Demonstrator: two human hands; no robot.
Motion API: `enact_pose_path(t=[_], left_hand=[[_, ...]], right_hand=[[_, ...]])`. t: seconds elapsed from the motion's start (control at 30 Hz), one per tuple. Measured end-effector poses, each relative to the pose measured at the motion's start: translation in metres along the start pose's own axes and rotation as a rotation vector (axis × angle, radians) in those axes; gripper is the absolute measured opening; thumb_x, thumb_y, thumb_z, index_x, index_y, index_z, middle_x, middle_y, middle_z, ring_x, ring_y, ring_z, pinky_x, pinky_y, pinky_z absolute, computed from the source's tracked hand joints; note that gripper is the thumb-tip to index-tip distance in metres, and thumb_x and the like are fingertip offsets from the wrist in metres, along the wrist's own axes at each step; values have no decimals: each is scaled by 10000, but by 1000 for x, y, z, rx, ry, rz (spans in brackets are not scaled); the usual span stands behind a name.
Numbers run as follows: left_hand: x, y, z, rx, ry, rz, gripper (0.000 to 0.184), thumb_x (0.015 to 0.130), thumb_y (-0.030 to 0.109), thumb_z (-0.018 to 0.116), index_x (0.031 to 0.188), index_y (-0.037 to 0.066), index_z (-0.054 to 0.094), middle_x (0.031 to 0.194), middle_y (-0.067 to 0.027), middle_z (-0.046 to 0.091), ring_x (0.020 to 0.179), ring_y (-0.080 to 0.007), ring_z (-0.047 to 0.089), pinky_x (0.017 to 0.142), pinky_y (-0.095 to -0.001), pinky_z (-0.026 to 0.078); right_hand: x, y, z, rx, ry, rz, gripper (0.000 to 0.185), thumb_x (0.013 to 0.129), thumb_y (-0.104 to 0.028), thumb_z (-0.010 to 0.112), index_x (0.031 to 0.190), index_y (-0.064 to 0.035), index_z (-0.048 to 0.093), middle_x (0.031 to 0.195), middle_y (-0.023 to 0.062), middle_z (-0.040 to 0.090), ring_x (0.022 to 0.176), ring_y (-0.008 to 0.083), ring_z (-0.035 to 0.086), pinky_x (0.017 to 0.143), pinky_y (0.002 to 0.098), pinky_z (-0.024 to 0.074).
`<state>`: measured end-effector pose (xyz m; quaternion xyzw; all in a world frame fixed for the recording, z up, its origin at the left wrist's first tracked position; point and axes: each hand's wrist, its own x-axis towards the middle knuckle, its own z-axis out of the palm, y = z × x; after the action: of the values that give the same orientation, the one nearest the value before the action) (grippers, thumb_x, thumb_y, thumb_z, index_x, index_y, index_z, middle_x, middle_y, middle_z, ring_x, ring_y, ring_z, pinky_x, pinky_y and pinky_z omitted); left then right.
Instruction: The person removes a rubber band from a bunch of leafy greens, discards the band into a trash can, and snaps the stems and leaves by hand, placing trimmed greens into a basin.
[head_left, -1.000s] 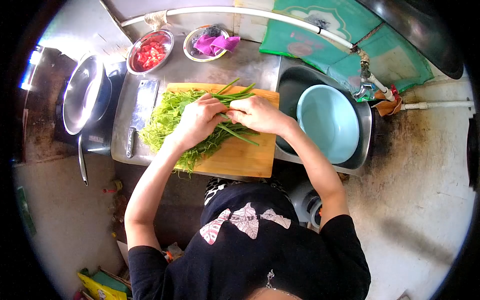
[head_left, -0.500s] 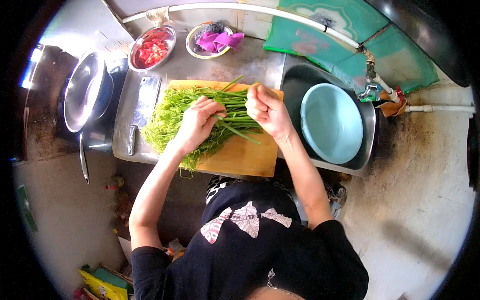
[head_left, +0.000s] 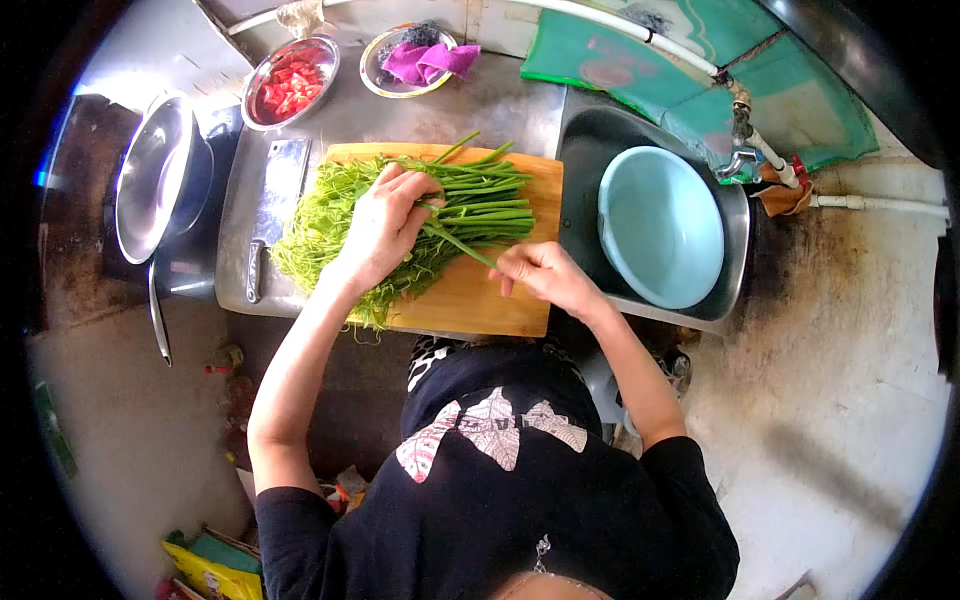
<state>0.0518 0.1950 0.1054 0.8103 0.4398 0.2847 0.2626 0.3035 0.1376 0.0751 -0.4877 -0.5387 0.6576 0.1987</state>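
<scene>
The left hand's (head_left: 388, 228) grip is narrow, fingers curled over the upper part of a single green stem (head_left: 462, 246); whether it pinches other stems too is hidden. The right hand's (head_left: 545, 277) grip is also narrow, thumb and fingertips closed at that stem's bare end. The stem's long axis slants from the left hand down to near right, bare end toward the right hand. Held at two points, it is probably kept taut and apart from the rest.

Beneath and around the left hand, the bunch of greens (head_left: 490, 200) lies on the cutting board (head_left: 470, 317), its long axis left to right: leafy tops left, bare ends right, a few stems straying far right. Laying them one way likely keeps the bare ends within the right hand's reach.

Left of the board, a cleaver (head_left: 284, 185) rests on the steel bench (head_left: 400, 122), handle toward the near side, perhaps set there to leave the board free. Right, a blue basin (head_left: 665, 230) sits in the sink (head_left: 737, 265).
</scene>
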Motion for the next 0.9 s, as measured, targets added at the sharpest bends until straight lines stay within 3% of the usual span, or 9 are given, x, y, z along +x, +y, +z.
enact_pose_path(t=[0.13,0.2,0.3,0.57,0.63,0.7,0.73,0.83,0.9], left_hand=[[2,-2,-5,80,32,103,192,790,-27,599,976,13,573,866,-142,583,907,-315,558,796,-398,471],[0,-4,-9,-317,53,-264,169,831,-27,581,992,15,553,866,-136,568,906,-243,576,821,-333,463],[11,-10,-31,-359,309,-114,88,918,23,579,997,28,540,867,-35,545,830,-104,502,782,-241,421],[37,-2,-100,-333,589,-117,148,982,98,530,1039,22,644,916,30,611,762,-38,455,700,-181,378],[39,-15,-114,-572,661,-107,188,1001,133,508,1043,26,656,829,58,556,683,-9,386,604,-155,318],[39,-16,-125,-479,742,-80,193,1004,140,506,1050,33,659,779,71,504,661,-7,357,576,-155,298],[39,-17,-129,-473,757,-59,188,999,136,510,1040,38,666,775,65,547,676,-19,427,610,-172,362],[35,5,-109,-152,537,-113,150,948,128,586,1010,27,677,782,36,591,691,-89,521,671,-226,420],[31,32,-82,154,121,141,137,829,83,682,960,48,698,894,-34,678,777,-196,614,780,-286,483]], right_hand=[[-5,-8,7,-166,63,-95,228,938,-199,614,876,10,678,693,-2,596,602,48,471,539,236,395],[-8,-15,6,-214,116,-147,198,925,-171,632,875,17,670,676,-6,580,602,47,464,534,240,391],[-15,-30,3,-302,244,-252,173,908,-147,655,876,22,657,658,-6,560,592,45,445,519,242,381],[-23,-53,-4,-341,337,-333,126,894,-114,674,921,5,643,642,-15,531,569,34,411,506,224,357],[-25,-52,-6,-353,321,-340,120,901,-106,663,923,9,639,651,-20,547,573,29,432,512,216,362],[-24,-44,-9,-354,326,-341,117,903,-103,658,921,11,638,653,-17,559,578,29,459,516,216,375],[-24,-41,-10,-355,334,-341,114,905,-100,653,919,12,637,655,-14,571,583,29,486,519,216,388],[-22,-36,-8,-250,327,-345,111,906,-97,648,907,13,638,649,3,588,590,42,540,526,219,415],[-22,-47,-5,-278,329,-344,111,907,-98,647,903,13,640,647,13,593,586,50,551,528,224,424]])
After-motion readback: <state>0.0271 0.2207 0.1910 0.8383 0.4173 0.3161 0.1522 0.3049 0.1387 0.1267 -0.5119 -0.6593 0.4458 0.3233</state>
